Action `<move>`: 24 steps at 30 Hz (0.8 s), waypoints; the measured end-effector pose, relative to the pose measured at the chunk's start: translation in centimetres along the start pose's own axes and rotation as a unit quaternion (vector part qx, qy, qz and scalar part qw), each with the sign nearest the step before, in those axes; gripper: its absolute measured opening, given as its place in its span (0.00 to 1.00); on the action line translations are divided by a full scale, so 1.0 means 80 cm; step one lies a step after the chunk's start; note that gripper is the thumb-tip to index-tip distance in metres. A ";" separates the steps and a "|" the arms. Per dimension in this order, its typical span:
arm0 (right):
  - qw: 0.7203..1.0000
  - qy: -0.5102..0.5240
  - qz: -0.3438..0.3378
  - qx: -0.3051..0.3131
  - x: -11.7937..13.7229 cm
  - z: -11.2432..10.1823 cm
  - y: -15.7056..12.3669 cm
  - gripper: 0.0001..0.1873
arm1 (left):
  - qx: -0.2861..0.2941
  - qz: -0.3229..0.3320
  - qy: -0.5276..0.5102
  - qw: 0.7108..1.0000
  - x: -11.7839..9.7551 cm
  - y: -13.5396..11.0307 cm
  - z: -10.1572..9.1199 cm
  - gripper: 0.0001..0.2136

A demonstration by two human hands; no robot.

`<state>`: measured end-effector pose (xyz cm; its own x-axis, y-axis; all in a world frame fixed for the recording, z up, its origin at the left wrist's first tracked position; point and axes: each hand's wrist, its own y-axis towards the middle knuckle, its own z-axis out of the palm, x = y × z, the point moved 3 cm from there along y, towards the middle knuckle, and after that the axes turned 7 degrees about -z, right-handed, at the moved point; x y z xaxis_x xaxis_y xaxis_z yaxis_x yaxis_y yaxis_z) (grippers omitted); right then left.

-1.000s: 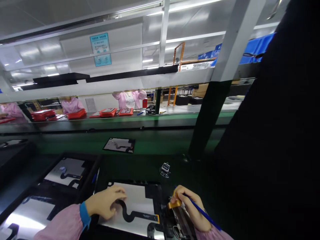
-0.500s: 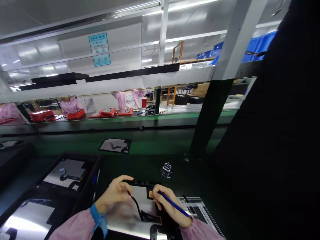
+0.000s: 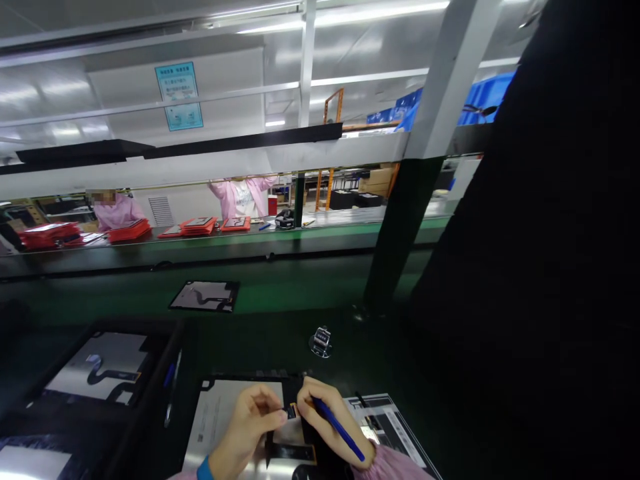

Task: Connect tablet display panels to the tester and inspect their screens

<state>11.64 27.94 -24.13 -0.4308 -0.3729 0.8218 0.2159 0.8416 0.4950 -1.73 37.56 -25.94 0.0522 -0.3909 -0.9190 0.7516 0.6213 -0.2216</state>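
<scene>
In front of me lies a flat screen panel (image 3: 215,408) with a silvery back and a black edge. A black flex cable (image 3: 293,453) runs across its back. My left hand (image 3: 250,421), with a blue wrist band, pinches the cable's free end near a small connector (image 3: 292,411). My right hand (image 3: 333,420) grips a blue pen-like tool (image 3: 340,429), its fingertips close to that connector at the panel's black strip. The tool's tip is hidden by the fingers.
Left stands a black tray (image 3: 173,347) holding another panel (image 3: 103,363). A pen (image 3: 173,393) lies beside it. Another panel (image 3: 204,295) rests farther back. A small metal counter (image 3: 321,341) sits ahead, a printed sheet (image 3: 400,427) at right. Two people work beyond the bench.
My left hand has brought the cable end rightward and down, beside my right fingertips. The right hand keeps the blue tool. The view has turned slightly to the right.
</scene>
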 end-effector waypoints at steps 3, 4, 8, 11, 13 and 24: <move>1.000 -0.003 0.009 0.007 0.003 0.000 0.000 0.19 | -0.008 -0.007 0.011 1.000 -0.001 -0.001 0.001 0.18; 1.000 -0.004 0.010 0.006 0.003 -0.001 0.000 0.19 | -0.012 -0.007 0.014 1.000 -0.001 -0.001 0.001 0.18; 1.000 -0.006 0.002 0.001 0.002 0.000 0.000 0.19 | -0.015 -0.008 0.029 0.999 -0.002 -0.002 0.002 0.16; 1.000 -0.016 0.002 -0.001 0.001 0.002 -0.001 0.18 | -0.009 -0.006 0.030 0.999 -0.001 -0.003 0.001 0.16; 1.000 -0.022 0.005 -0.003 0.001 0.004 -0.002 0.17 | -0.006 -0.006 0.026 1.000 0.000 -0.002 0.001 0.16; 1.000 -0.014 0.009 -0.009 0.001 0.002 -0.002 0.17 | -0.027 -0.008 0.022 0.999 0.002 -0.001 -0.001 0.18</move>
<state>11.45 27.81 -24.17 -0.4506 -0.3460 0.8230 0.2398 0.8410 0.4849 -1.88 37.50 -26.14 0.0105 -0.3713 -0.9285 0.7149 0.6520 -0.2526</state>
